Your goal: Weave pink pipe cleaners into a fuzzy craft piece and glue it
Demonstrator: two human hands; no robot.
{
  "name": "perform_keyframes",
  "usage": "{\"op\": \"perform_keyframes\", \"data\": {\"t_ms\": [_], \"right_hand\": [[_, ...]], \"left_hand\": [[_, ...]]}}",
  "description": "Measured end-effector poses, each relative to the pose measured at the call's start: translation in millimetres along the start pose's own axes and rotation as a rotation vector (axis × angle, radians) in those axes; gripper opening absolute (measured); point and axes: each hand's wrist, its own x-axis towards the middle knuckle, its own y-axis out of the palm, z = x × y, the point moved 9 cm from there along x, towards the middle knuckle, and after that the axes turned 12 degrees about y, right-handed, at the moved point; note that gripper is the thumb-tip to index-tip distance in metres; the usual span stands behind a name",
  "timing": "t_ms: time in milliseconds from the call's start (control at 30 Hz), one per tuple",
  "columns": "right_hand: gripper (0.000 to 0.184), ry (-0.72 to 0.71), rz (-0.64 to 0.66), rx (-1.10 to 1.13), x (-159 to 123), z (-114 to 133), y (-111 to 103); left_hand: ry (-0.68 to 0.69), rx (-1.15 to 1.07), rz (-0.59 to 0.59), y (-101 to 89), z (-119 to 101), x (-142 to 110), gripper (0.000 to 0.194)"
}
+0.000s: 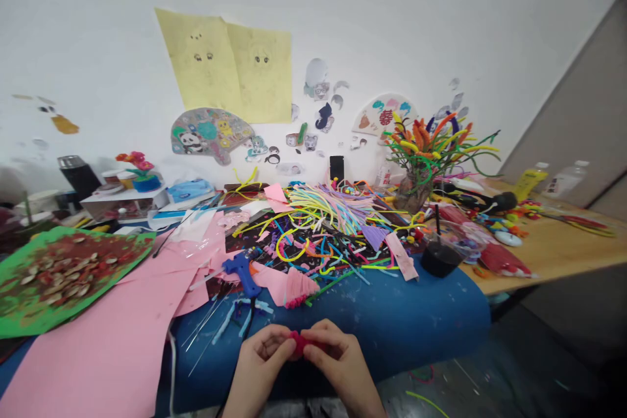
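Note:
At the table's front edge, my left hand (265,360) and my right hand (337,359) meet. Both pinch a small crimson fuzzy piece (296,343), which looks like bent pipe cleaner; the fingers cover much of it. Just beyond lies a blue hot glue gun (243,272), its cord running toward me. Beside the gun sits a pink fuzzy cone-shaped piece (298,287) on pink paper. Light blue pipe cleaner pieces (226,326) and thin metal wires (200,325) lie left of my hands. A heap of many-coloured pipe cleaners (318,222) spreads over the middle.
Pink paper sheets (108,339) and a green sheet with wood slices (122,245) cover the left. On the right stand a dark drink cup with a straw (441,258) and a vase of pipe cleaner flowers (411,192). The blue table cover (392,313) hangs over the front edge.

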Motion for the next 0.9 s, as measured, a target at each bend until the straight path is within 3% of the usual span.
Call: {"op": "perform_keyframes", "data": {"t_ms": [100,267,533,667,833,900], "right_hand": [[0.03,0.033,0.067,0.051,-3.6,-0.9,1.8],[0.051,0.122,-0.092,0.247,-5.9,-12.4,-10.3],[0.027,0.049,-0.208,0.124,-7.3,-10.9,-14.3],[0.021,0.0,-0.16,0.069,-8.9,-0.3,-12.1],[0.022,0.01,0.015,-0.037,-17.1,6.1,-3.8],[0.026,0.04,-0.018,-0.004,-19.3,3.6,-8.9]], "left_hand": [[0.007,0.011,-0.021,-2.7,-1.7,-1.1,0.04],[-0.02,0.031,0.104,4.0,0.1,-6.5,0.035],[0.023,0.144,0.188,9.3,-1.9,-7.3,0.024],[0.076,0.17,0.174,10.7,-6.9,-8.2,0.019],[0.048,0.125,0.172,9.5,-3.1,-12.9,0.021],[0.029,0.092,0.17,9.9,-0.9,-14.3,0.025]]}}
